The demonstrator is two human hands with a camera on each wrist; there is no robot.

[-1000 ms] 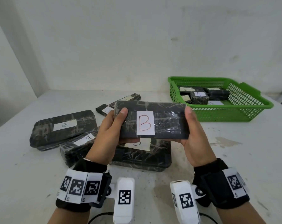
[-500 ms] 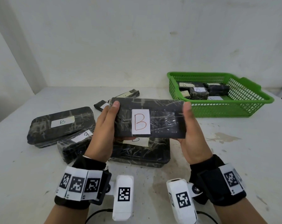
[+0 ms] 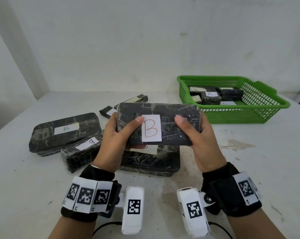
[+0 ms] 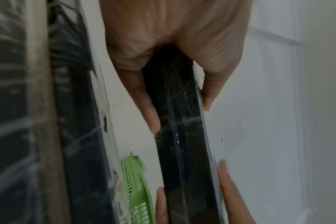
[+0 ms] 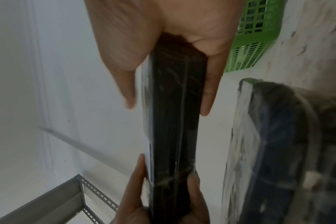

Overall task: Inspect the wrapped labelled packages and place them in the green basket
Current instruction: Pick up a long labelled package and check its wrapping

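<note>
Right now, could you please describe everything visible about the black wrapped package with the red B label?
The black plastic-wrapped rectangular package is slim, glossy and creased. A white paper label bears a red handwritten B. It is held above the table, long side level, label facing the camera. The left hand and right hand grip its ends, thumbs on the front.

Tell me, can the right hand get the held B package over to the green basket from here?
Probably yes: the right hand grips the B package, and the green basket sits open-topped just beyond, nothing between.
</note>
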